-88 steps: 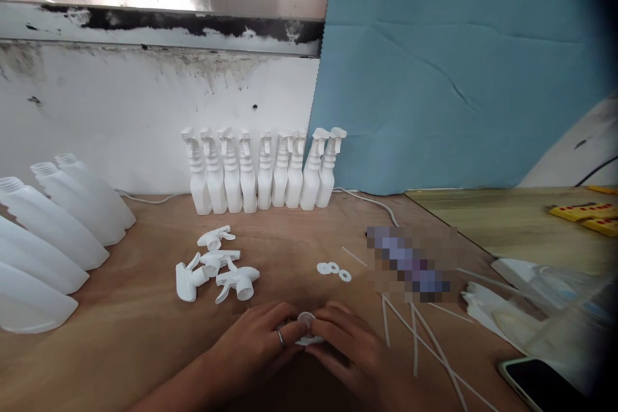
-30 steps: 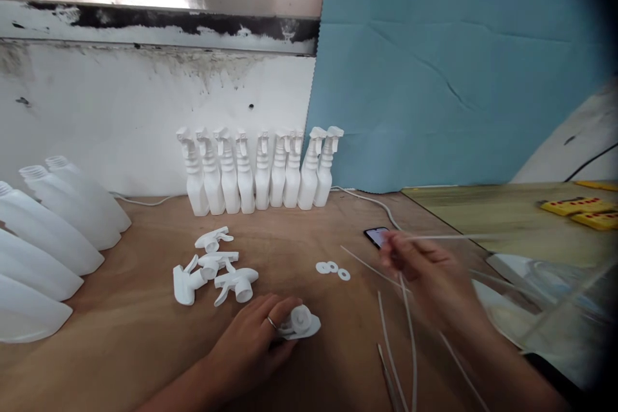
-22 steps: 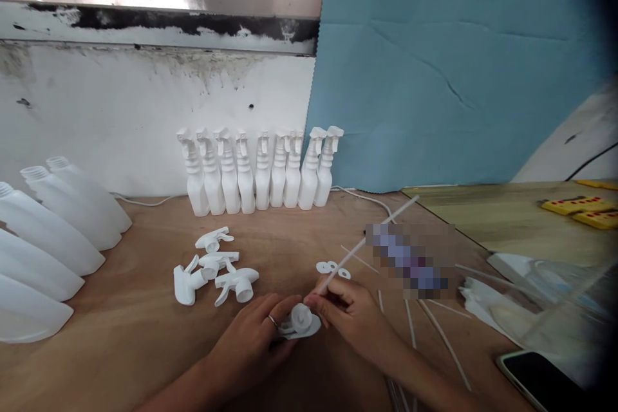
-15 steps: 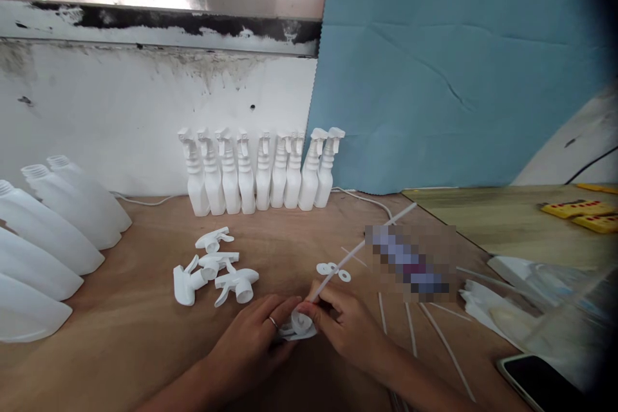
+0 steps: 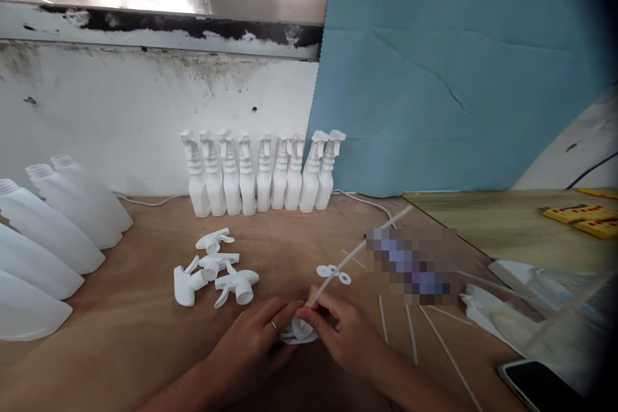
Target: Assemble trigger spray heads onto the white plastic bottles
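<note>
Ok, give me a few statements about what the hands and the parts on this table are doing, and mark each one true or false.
1. The left hand holds a white trigger head on the table. True.
2. The right hand is empty. False: it pinches a thin white tube.
3. The finished spray bottles lie flat. False: they stand upright in a row by the wall.
4. Three loose trigger heads lie left of the hands. True.

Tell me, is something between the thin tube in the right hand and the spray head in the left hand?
Nothing visible is. The right hand holds the tube with its lower end right at the spray head, which the left hand grips. The exact joint is hidden by fingers.
</note>
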Demonstrator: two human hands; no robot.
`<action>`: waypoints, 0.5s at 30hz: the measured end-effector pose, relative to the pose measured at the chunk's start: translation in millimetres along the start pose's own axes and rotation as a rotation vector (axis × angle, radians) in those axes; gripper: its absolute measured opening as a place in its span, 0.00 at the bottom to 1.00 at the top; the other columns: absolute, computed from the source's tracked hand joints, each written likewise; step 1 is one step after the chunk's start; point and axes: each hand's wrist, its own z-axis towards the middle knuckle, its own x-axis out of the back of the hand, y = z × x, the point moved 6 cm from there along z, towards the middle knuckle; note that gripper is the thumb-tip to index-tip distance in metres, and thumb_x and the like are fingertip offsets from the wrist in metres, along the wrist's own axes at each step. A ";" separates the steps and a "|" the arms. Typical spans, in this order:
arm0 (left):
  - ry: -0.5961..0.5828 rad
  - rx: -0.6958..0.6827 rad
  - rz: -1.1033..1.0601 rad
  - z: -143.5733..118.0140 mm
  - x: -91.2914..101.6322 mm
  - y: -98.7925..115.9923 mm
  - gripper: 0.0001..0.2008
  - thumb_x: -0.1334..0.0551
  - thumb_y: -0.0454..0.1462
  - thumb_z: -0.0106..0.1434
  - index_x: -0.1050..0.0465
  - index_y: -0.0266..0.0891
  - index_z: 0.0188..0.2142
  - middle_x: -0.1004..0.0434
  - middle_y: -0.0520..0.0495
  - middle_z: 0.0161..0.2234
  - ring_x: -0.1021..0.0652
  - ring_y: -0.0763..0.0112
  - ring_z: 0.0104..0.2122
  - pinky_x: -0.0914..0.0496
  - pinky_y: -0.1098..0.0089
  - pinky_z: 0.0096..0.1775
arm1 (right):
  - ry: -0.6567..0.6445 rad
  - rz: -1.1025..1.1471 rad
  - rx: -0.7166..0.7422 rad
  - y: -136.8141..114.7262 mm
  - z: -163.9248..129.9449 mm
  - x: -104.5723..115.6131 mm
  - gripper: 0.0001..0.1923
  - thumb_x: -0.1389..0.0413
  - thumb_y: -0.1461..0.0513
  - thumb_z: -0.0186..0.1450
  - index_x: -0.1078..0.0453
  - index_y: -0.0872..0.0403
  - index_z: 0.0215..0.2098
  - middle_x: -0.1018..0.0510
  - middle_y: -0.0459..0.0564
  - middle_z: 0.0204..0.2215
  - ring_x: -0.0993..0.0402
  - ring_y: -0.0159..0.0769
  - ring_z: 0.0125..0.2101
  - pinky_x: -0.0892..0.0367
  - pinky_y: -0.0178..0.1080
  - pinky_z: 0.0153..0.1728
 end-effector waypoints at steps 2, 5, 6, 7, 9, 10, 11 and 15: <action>-0.003 0.000 -0.005 -0.5 -1.0 -0.6 0.33 0.38 0.28 0.59 0.45 0.43 0.61 0.29 0.44 0.48 0.25 0.64 0.43 0.27 0.64 0.45 | -0.029 -0.078 0.083 -8.7 -1.0 -0.3 0.13 0.50 0.60 0.69 0.39 0.52 0.25 0.33 0.43 0.22 0.37 0.33 0.23 0.42 0.36 0.26; -0.030 0.015 -0.013 -0.1 -2.9 -1.5 0.35 0.38 0.27 0.58 0.46 0.43 0.62 0.30 0.44 0.49 0.25 0.63 0.45 0.27 0.63 0.46 | -0.047 -0.157 0.131 -15.4 -1.9 -1.7 0.12 0.53 0.62 0.68 0.41 0.51 0.26 0.32 0.43 0.21 0.36 0.34 0.22 0.43 0.37 0.25; -0.039 0.019 -0.013 0.2 -3.4 -1.6 0.34 0.38 0.27 0.58 0.46 0.43 0.62 0.30 0.44 0.49 0.25 0.63 0.45 0.27 0.63 0.47 | -0.052 -0.162 0.128 -15.6 -1.7 -2.9 0.12 0.53 0.63 0.68 0.42 0.51 0.26 0.32 0.43 0.21 0.36 0.34 0.22 0.43 0.37 0.25; -0.050 0.022 -0.013 0.5 -4.0 -1.6 0.33 0.38 0.27 0.59 0.45 0.43 0.62 0.30 0.44 0.49 0.25 0.63 0.45 0.27 0.63 0.47 | -0.056 -0.161 0.125 -15.3 -1.4 -4.4 0.12 0.53 0.63 0.67 0.42 0.51 0.25 0.32 0.44 0.21 0.35 0.34 0.22 0.43 0.37 0.25; -0.063 0.032 -0.018 1.0 -4.8 -2.0 0.33 0.39 0.27 0.59 0.45 0.44 0.62 0.30 0.45 0.50 0.25 0.64 0.46 0.28 0.63 0.48 | -0.059 -0.149 0.119 -13.3 -0.6 -7.3 0.12 0.52 0.63 0.67 0.41 0.51 0.25 0.31 0.43 0.22 0.35 0.34 0.23 0.42 0.36 0.25; -0.062 0.040 -0.026 1.1 -4.7 -2.6 0.33 0.39 0.28 0.59 0.46 0.44 0.62 0.30 0.45 0.50 0.26 0.64 0.46 0.28 0.64 0.48 | -0.052 -0.144 0.113 -11.6 -0.3 -8.0 0.12 0.52 0.63 0.67 0.41 0.51 0.25 0.31 0.43 0.22 0.35 0.33 0.22 0.41 0.36 0.25; -0.059 0.054 -0.039 1.1 -4.6 -3.7 0.34 0.39 0.28 0.59 0.47 0.45 0.63 0.30 0.45 0.51 0.26 0.64 0.47 0.28 0.64 0.49 | -0.042 -0.140 0.104 -9.4 -0.3 -8.0 0.12 0.51 0.63 0.68 0.40 0.51 0.25 0.31 0.42 0.22 0.35 0.33 0.22 0.41 0.35 0.25; -0.012 0.080 -0.151 0.0 -0.1 -5.5 0.34 0.39 0.29 0.61 0.50 0.48 0.64 0.31 0.46 0.53 0.27 0.66 0.50 0.30 0.66 0.51 | -0.005 -0.131 0.102 -3.1 -5.4 0.7 0.08 0.50 0.60 0.70 0.34 0.51 0.33 0.29 0.44 0.25 0.33 0.34 0.25 0.37 0.35 0.28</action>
